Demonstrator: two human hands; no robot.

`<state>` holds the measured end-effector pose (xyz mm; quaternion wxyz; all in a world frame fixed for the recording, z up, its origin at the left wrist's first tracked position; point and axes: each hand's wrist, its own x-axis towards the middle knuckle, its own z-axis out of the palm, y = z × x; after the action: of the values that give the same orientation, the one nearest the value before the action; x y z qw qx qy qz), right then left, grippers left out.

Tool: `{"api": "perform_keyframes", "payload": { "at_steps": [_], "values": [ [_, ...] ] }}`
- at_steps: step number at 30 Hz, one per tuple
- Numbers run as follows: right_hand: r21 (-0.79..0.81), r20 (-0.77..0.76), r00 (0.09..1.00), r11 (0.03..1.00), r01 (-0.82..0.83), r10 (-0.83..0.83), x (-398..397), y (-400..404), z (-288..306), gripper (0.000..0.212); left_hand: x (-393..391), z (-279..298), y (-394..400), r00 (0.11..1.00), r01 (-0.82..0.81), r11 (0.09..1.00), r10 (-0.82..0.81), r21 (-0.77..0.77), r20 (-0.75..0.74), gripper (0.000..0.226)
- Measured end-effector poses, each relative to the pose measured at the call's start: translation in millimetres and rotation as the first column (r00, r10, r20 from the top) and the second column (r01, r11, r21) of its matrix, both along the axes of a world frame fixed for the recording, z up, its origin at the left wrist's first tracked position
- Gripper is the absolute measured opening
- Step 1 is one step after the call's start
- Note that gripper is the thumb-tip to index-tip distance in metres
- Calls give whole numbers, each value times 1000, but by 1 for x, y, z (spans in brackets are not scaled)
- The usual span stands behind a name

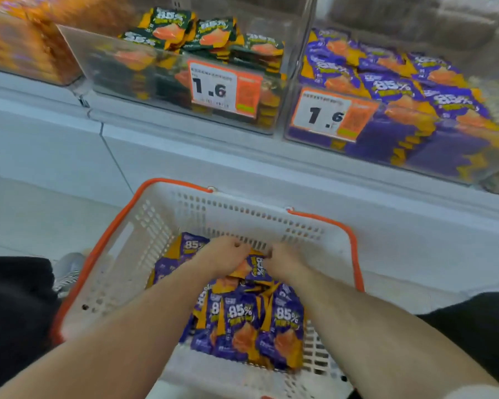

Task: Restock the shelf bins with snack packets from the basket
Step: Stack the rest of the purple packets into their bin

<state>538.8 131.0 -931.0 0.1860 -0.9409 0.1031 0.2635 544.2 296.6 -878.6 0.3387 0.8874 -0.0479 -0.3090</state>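
Purple snack packets (242,321) are being held in a white basket (144,234) at 6 o'clock, below the shelf. One packet (255,269) at the far end of the pile is being gripped by the left hand (224,254) and right hand (283,259), fingers curled on it. The purple-packet bin (401,110) is being shown at 2 o'clock, the green-packet bin (185,76) at 12.

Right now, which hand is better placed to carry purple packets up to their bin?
Probably right. Both hands are down in the basket among the purple packets, but the purple bin sits up on the right, nearer the right hand; the left hand would have to cross over.
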Motion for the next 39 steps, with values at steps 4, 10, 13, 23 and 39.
{"api": "perform_keyframes", "payload": {
  "at_steps": [4, 10, 13, 23, 39],
  "values": [
    [-87, -258, 959, 986, -143, 116, -23, -15, -34, 27, -5, -14, 1, 995, 96, 988, -91, 117, -49, 29],
    [-87, -340, 928, 977, -193, 153, -33, -24, -51, 29, -5, -15, -3, 979, 187, 974, -174, 129, -104, 23],
    [-69, -350, 929, 986, -155, 121, -36, -24, -60, 13, -5, -15, -3, 978, 196, 968, -181, 155, -106, 22],
    [-36, -353, 916, 976, -215, 188, -36, -21, -45, 14, -13, -6, 0, 975, 209, 968, -195, 138, -110, 9],
    [127, -89, 986, 984, -127, 139, 3, -15, 55, 21, -18, 5, 10, 986, 150, 988, -147, 46, -73, 49]
  ]
}}
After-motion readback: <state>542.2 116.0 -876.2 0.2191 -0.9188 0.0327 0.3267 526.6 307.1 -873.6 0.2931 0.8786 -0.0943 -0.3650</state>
